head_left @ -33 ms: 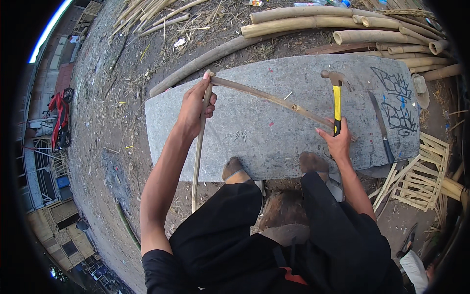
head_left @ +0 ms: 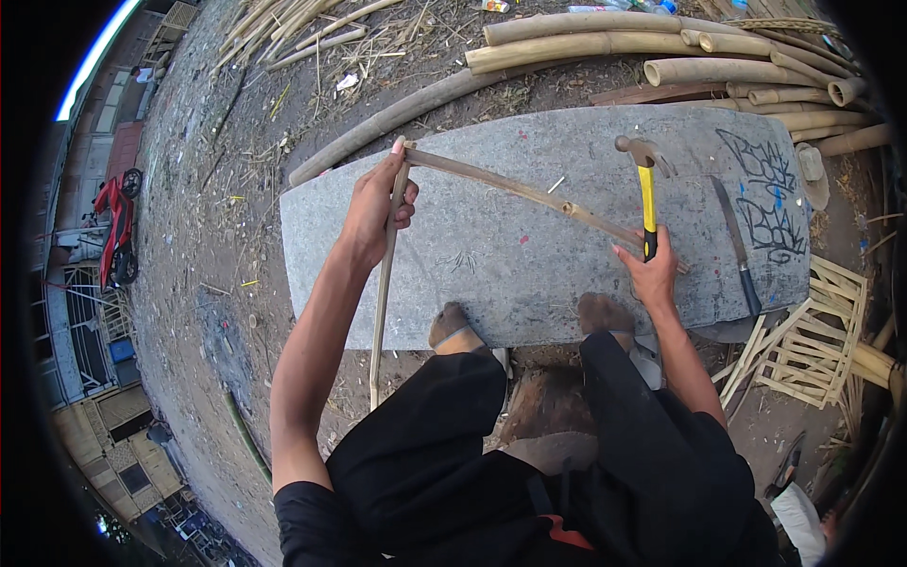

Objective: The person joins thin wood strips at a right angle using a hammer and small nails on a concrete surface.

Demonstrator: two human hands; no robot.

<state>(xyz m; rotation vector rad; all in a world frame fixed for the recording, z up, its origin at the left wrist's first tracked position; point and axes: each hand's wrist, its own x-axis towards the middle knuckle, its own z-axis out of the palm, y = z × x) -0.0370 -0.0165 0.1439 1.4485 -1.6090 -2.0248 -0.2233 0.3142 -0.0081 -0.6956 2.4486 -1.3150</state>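
My left hand (head_left: 378,200) is closed around the top of an upright bamboo stick (head_left: 382,293), its thumb at the upper end. There that end meets a second bamboo stick (head_left: 510,185), which slants to the right across the grey slab (head_left: 529,283). My right hand (head_left: 654,272) grips a claw hammer (head_left: 647,200) low on its yellow and black handle, head pointing away from me. The slanting stick passes by this hand, its end showing just beyond; whether the fingers also hold it, I cannot tell. Near my right hand lies a long-bladed knife (head_left: 729,223) with a dark handle.
A small white stick (head_left: 556,185) lies on the slab. My shod feet (head_left: 455,329) rest at its near edge. Thick bamboo poles (head_left: 586,43) are piled behind, and a slatted bamboo frame (head_left: 817,331) sits at right. A red motorbike (head_left: 115,227) stands far left.
The hammer's head has tipped slightly to the left while my right hand stays in place. My left hand and both bamboo sticks look unchanged.
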